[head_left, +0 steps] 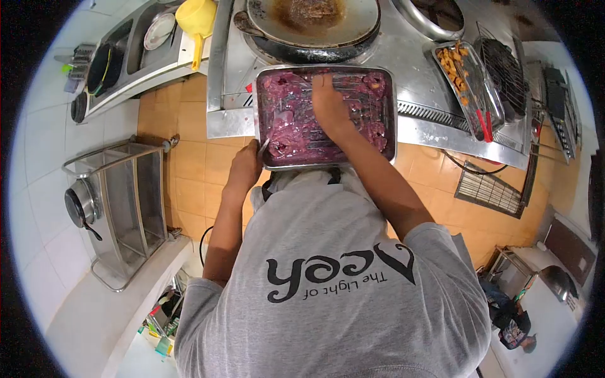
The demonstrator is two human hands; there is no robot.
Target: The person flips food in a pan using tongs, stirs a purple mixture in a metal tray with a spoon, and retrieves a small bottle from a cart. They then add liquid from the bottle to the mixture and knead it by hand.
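Note:
A rectangular metal tray (pixel 389 120) holds a layer of purple mash (pixel 296 120), marked with parallel streaks and mounded at the corners. My left hand (pixel 247 165) is closed on the tray's near left corner. My right hand (pixel 329 106) reaches over the mash near the tray's far side, its fingers curled downward. Whatever those fingertips hold, if anything, is hidden. The tray rests partly on the front edge of the steel stove counter (pixel 233 123), close against my grey shirt (pixel 334 302).
Beyond the tray sits a large wok (pixel 315 44) with brown residue. To the right are a tray of orange-brown pieces (pixel 455 72), red-handled tongs (pixel 484 126) and a wire grill rack (pixel 501 63). A yellow dipper (pixel 196 22) lies beside the sink at left. Behind, another person (pixel 513 327) appears.

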